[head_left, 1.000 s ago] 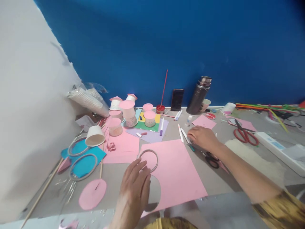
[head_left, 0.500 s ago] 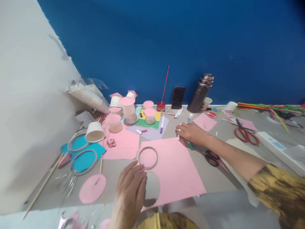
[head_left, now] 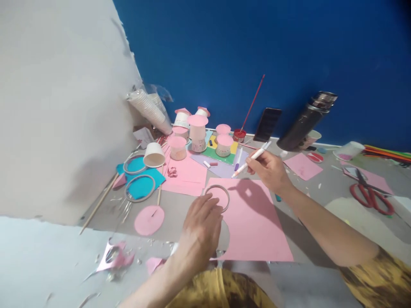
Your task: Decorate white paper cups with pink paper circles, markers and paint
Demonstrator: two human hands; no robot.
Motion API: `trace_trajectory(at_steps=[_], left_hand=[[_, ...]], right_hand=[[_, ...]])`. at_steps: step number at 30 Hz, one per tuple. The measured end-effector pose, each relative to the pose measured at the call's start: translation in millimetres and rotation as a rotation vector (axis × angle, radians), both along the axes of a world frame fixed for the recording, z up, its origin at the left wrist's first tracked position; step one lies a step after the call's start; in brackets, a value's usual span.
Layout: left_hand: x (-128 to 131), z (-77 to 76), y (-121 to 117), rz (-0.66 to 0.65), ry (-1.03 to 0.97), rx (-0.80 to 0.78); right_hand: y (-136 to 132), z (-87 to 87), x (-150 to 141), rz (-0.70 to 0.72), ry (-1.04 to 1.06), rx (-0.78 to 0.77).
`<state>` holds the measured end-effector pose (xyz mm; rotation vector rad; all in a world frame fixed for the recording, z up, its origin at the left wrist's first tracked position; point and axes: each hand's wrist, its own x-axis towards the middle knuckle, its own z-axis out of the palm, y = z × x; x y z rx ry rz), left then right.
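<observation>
A white marker (head_left: 251,160) slants in my right hand (head_left: 271,171), pinched between thumb and fingers, its tip pointing down and left. It is held above the top edge of a large pink sheet of paper (head_left: 260,231), which has a rounded cut-out on its left side. My left hand (head_left: 203,222) lies with fingers stretched over a grey ring (head_left: 228,196) on that sheet, fingertips touching its left side. A purple-capped marker (head_left: 238,158) rests on purple paper just behind. Pink-topped paper cups (head_left: 198,134) stand farther back.
At left are two more rings over blue paper (head_left: 140,189), a white paper cup (head_left: 154,155), a wooden stick (head_left: 99,203) and a pink disc (head_left: 149,220). A dark thermos (head_left: 305,124) and a phone (head_left: 267,124) lean near the wall. Red-handled scissors (head_left: 369,199) lie right.
My right hand has lifted the white marker off the table and brought it over the pink sheet. My left hand has moved onto the ring. The view has shifted and tilted.
</observation>
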<state>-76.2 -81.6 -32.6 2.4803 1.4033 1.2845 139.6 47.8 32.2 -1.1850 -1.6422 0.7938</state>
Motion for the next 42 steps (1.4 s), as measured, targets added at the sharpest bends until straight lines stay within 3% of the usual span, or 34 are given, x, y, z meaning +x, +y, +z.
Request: trace_trajectory(at_steps=[3,8,12,16,20,32,42], left_hand=[[4,3.5,-3,-0.049,0.027,-0.044],[14,-0.6,2,0.065,0.052,-0.076],[29,-8.2,9,0.049,0.158,-0.074],[39,-8.1,11,0.068,0.24,-0.182],[40,-5.5,12,0.106,0.248,-0.245],[46,-15.4,14,0.107,0.242,-0.211],[42,-14.1,15,0.072,0.207,-0.328]], right_hand=[[1,-0.3,-6,0.02,-0.059,-0.018],[2,-0.3,-14,0.091,-0.046,-0.079],[7,-6.8,-28,0.124,-0.017,-0.076],[8,-11.7,-45,0.177,-0.048,-0.077],[7,-11.2,-55,0.188,-0.093,-0.045],[4,-7.6,-60,0.238,-0.178,-0.032],[11,-6.5,-78,0.391,-0.322,-0.061]])
